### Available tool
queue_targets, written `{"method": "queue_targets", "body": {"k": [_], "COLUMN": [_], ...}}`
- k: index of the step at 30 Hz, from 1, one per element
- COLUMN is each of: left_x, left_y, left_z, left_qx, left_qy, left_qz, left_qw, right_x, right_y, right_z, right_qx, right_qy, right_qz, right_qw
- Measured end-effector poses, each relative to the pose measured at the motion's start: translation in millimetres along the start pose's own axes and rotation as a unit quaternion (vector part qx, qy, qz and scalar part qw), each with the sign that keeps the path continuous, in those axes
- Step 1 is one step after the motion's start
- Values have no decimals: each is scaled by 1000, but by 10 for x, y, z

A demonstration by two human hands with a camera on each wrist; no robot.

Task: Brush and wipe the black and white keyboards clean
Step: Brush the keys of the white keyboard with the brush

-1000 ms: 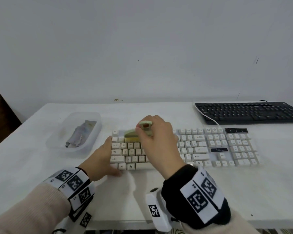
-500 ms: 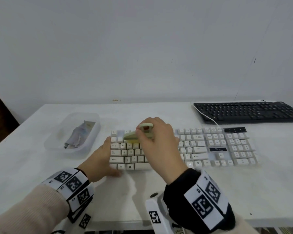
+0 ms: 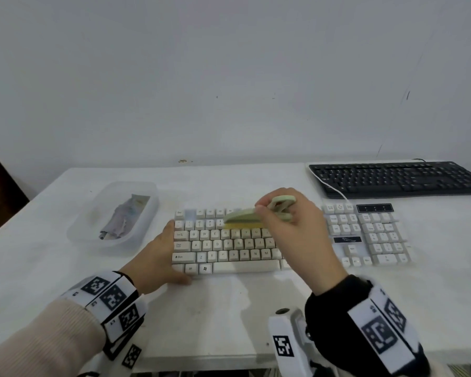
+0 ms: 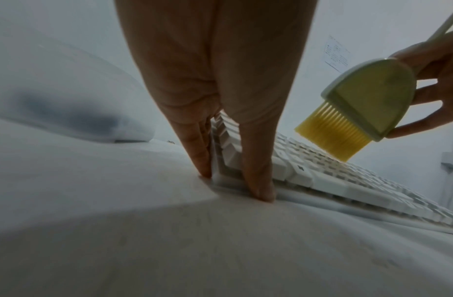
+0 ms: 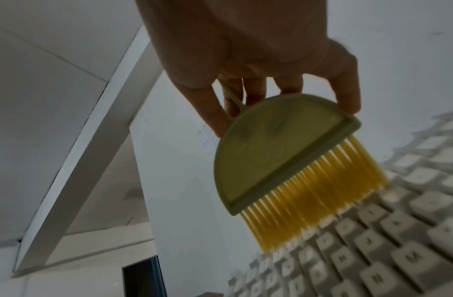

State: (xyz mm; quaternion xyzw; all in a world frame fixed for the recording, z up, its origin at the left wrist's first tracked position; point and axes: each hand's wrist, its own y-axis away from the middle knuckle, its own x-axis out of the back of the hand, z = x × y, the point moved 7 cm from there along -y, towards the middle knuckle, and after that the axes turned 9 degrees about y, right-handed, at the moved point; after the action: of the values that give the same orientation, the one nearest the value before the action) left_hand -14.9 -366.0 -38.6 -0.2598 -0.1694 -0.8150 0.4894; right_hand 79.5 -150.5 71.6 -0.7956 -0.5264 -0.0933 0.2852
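Here the right hand (image 3: 291, 227) is gripping a green brush (image 3: 245, 216) by its looped handle, yellow bristles pointing down onto the number row of the white keyboard (image 3: 386, 240), the brush's long axis lying along that row. The left hand (image 3: 158, 257), fingers straight, is bracing the keyboard's left end. The white keyboard is lying lengthwise near the table's (image 3: 229, 322) front edge. The black keyboard (image 3: 397, 179), at the far right corner, looks untouched; wiping is likely still waiting.

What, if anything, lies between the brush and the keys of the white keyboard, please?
Nothing visible. The right hand holds the brush with its yellow bristles directly over the white keyboard, reaching the number row. The left hand only steadies the keyboard's left end.
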Motion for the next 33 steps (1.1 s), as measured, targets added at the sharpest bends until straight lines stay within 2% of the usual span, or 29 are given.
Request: {"method": "queue_targets", "body": {"k": [3, 9, 15, 19, 25, 29, 33], "left_x": [-7, -7, -16, -13, -24, -26, -20], "left_y": [6, 3, 6, 9, 11, 20, 20], "left_z": [15, -8, -13, -10, -13, -1, -11], "left_qx": [-2, 4, 9, 8, 23, 25, 27], "left_qy": [2, 5, 9, 5, 12, 8, 4], "left_qz": [2, -4, -9, -11, -14, -14, -15], "left_qw": [1000, 1000, 1000, 1000, 1000, 1000, 1000], "right_x": [3, 327, 203, 443, 755, 798, 1037], "right_y": [38, -1, 73, 40, 5, -17, -53], "right_z": [70, 316, 256, 517, 625, 717, 900], "right_qx": [5, 1, 30, -28, -34, -47, -64], "right_qy": [-16, 74, 0, -39, -4, -59, -36], "right_qz": [-5, 70, 27, 50, 110, 92, 94], "right_qw": [1000, 995, 999, 998, 993, 993, 993]}}
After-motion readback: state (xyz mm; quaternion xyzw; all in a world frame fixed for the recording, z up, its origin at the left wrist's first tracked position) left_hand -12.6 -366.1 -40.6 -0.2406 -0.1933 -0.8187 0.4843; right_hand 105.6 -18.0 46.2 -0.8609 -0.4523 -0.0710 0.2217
